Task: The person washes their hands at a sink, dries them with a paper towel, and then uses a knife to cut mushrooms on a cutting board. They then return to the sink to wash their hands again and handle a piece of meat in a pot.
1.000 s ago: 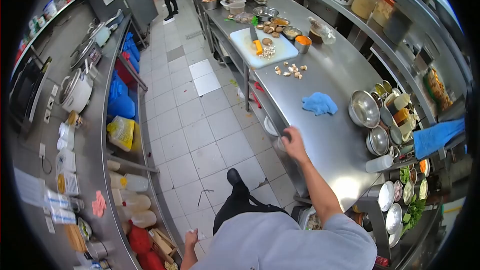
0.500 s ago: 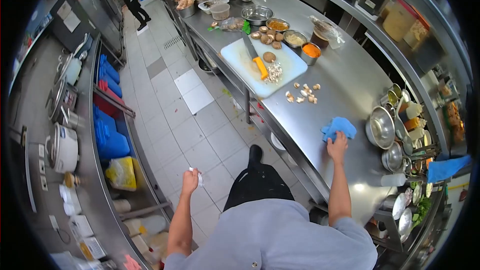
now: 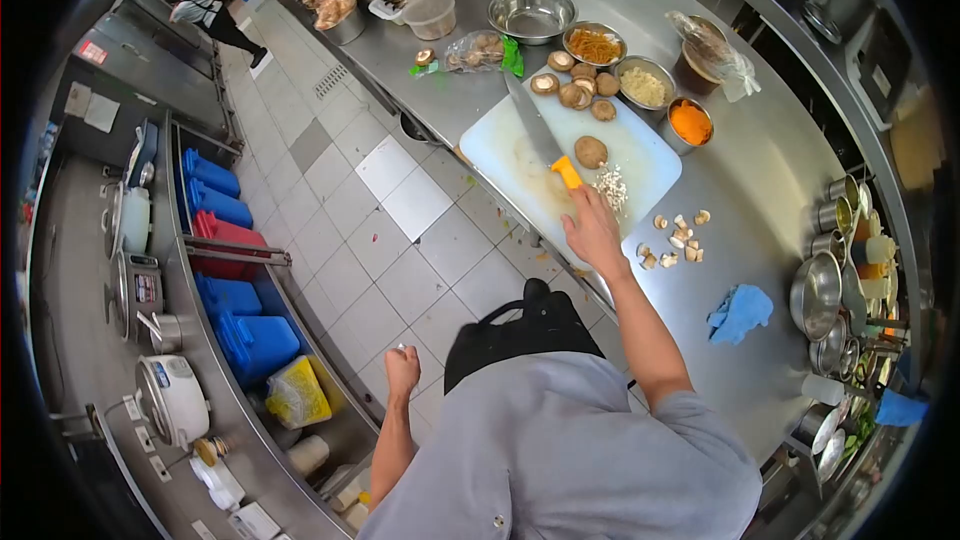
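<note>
My right hand (image 3: 594, 228) is at the yellow handle of a knife (image 3: 535, 125), which lies across the white cutting board (image 3: 480, 145); its fingers cover the rear of the handle. Beside the blade sit a brown mushroom (image 3: 591, 151) and chopped white bits (image 3: 611, 186). More whole mushrooms (image 3: 576, 95) rest at the board's far edge. Cut mushroom stems (image 3: 680, 237) lie right of the board, near a crumpled blue cloth (image 3: 740, 314). Above the floor, my left hand (image 3: 402, 370) is closed, with a bit of something white showing at its top.
Metal bowls of shredded orange food (image 3: 595, 44), pale mince (image 3: 645, 83) and orange paste (image 3: 690, 124) stand behind the board. Steel bowls (image 3: 817, 295) line the right edge. A counter with a white pot (image 3: 175, 400) is at left. A person (image 3: 205, 15) stands far back.
My right hand has left the blue cloth and moved to the knife handle. The view has shifted, bringing the cutting board closer. The white item in my left hand shows less.
</note>
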Demonstrator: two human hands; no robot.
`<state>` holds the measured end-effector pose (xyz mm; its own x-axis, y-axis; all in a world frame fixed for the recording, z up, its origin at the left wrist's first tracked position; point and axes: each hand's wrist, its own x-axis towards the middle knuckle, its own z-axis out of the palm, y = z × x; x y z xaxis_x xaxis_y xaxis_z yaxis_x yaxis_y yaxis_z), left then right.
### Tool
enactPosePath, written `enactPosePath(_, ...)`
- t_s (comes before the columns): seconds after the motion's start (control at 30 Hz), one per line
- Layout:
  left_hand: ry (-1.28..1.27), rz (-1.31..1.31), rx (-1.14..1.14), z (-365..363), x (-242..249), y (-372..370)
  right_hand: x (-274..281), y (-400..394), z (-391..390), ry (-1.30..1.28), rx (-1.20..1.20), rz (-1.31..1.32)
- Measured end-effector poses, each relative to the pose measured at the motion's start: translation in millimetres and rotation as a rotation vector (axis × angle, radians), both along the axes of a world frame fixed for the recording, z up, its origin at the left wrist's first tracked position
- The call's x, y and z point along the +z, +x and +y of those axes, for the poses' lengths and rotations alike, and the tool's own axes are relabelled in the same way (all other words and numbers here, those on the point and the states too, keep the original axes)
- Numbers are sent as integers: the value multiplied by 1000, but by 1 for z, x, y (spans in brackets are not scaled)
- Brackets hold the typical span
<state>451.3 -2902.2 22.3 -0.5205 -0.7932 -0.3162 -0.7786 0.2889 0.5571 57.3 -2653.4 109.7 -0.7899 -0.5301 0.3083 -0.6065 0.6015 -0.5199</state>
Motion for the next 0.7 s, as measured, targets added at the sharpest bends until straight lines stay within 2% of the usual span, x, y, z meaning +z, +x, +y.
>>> enactPosePath(0.07,-7,19,-82,-27,9,-35,-3,-26,-29,177,-41,-11)
enactPosePath(0.17,23,86,-200,-67,27,-79,1,-42,-52,178,-114,-40)
enactPosePath(0.27,-15,172,-325,-119,38,-147,-5,-53,-66,262,-223,-176)
enactPosePath(0.37,-70,224,-503,-174,28,-214,-7,-58,-77,267,-288,-119)
enactPosePath(0.47,-62,173,-651,-215,42,-276,0,-58,-86,295,-353,-161)
enactPosePath(0.57,-67,247,-744,-253,25,-324,4,-56,-97,268,-397,-148)
enactPosePath(0.7,62,253,-936,-274,45,-369,10,-33,-120,157,-523,-308)
